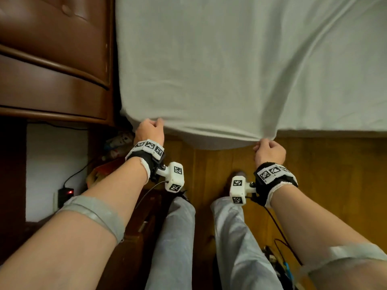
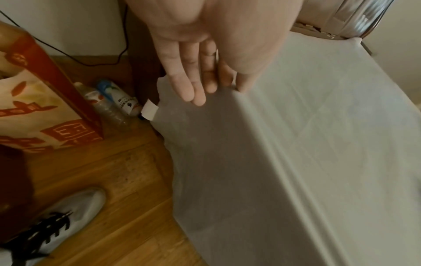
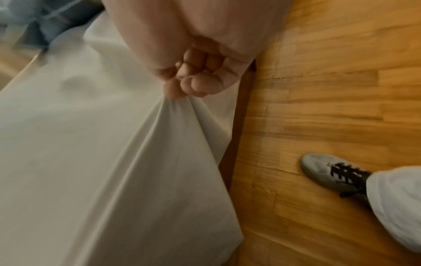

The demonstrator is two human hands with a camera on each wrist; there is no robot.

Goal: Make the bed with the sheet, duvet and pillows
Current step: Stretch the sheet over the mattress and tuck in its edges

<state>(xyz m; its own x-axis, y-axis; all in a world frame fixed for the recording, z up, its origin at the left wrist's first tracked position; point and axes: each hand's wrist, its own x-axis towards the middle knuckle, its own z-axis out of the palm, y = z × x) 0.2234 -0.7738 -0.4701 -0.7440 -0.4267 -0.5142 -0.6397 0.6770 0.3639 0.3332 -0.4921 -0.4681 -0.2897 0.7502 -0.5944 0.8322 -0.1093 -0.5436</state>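
At the near edge of the bed, the sheet [image 1: 230, 65] lies spread over the mattress, away from the person, with its free hem hanging toward the wooden floor [image 1: 326, 164].

Right hand [image 1: 269, 151]: fingers curled tight, clamped on a gathered bunch of the hem; creases fan from that bunch out across the bed top. Right wrist view confirms the pinch, cloth drawn into a taut cone below the knuckles.

Left hand [image 1: 150, 130]: at the corner of the mattress beside the brown headboard [image 1: 52, 59]. Left wrist view shows its fingers [image 2: 189, 84] nearly straight and lying flat against the sheet's side drop, thumb on the top fold. Reads as pressing the cloth, not a closed grip.

Key relation: the hem runs left to right between the two hands, and this is the sheet's long axis as seen here; the bulk of the cloth lies straight ahead of both hands. Left hand is nearer the corner, so a tuck there would likely fall to it, while the right keeps tension.

Judgement: sheet stage, not finished; no duvet or pillows identifiable.
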